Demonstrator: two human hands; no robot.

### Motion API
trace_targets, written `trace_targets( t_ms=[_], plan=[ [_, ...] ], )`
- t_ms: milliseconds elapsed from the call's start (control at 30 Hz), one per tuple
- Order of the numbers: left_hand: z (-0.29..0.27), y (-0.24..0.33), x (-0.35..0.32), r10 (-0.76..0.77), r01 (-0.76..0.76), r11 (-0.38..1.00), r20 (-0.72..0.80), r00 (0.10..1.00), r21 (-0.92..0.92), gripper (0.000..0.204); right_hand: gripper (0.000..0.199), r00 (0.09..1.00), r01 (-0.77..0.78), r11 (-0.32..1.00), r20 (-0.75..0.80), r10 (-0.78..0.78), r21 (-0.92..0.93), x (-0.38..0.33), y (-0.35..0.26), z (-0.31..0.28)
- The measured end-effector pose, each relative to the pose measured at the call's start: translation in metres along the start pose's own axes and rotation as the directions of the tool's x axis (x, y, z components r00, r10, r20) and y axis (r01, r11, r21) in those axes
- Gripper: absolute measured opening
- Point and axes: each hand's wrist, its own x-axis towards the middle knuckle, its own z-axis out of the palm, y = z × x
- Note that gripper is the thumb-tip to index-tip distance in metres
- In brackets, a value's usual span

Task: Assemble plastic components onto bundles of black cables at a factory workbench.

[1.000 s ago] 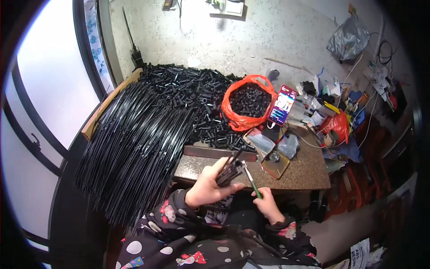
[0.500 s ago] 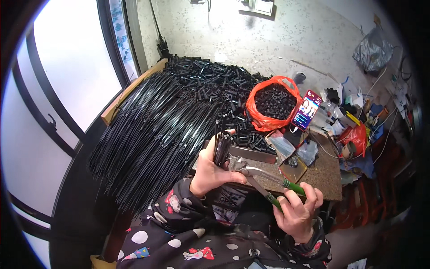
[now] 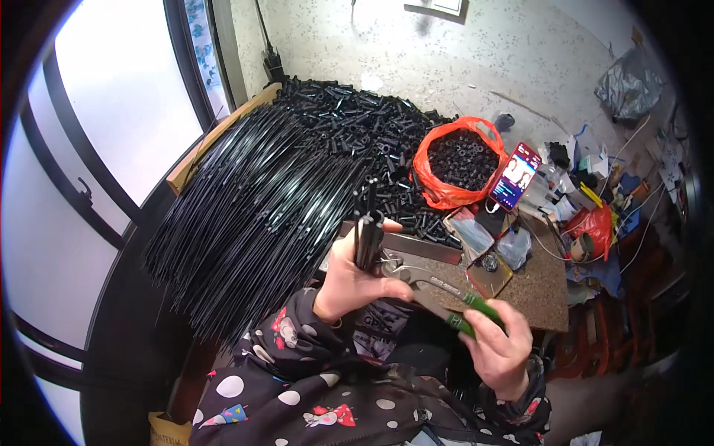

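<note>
Head view: I am watching the left hand (image 3: 349, 281) closing round a bundle of black sticks (image 3: 369, 239), which is standing nearly upright in the picture. The right hand (image 3: 503, 349) is clamping the green handles (image 3: 485, 306) of a pair of pliers (image 3: 445, 284) in front of the worktop (image 3: 537, 297). The pliers' long axis is running from lower right to upper left, so the metal head is pointing at the bundle and lying just to its right, beside the left thumb. From the right hand, the bundle is lying up and to the left, with the pliers bridging the gap; whether their head is touching it I am not able to tell. Compared with half a second ago, the handles are standing closer together, while the left hand is keeping its hold.
</note>
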Motion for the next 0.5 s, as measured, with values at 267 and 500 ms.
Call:
trace_targets(
  t_ms=[267,500],
  plan=[
    [0.002,0.019,0.008,-0.104,0.114,0.993,0.262,0.96,-0.022,0.07,0.03,0.522,-0.739,-0.608,0.818,-0.242,0.291,-0.042,-0.007,0.053],
    [-0.002,0.024,0.009,-0.099,0.093,0.995,0.19,0.977,0.042,0.075,0.04,0.988,-0.151,0.971,0.009,0.152,0.185,0.003,0.003,0.029]
  ],
)
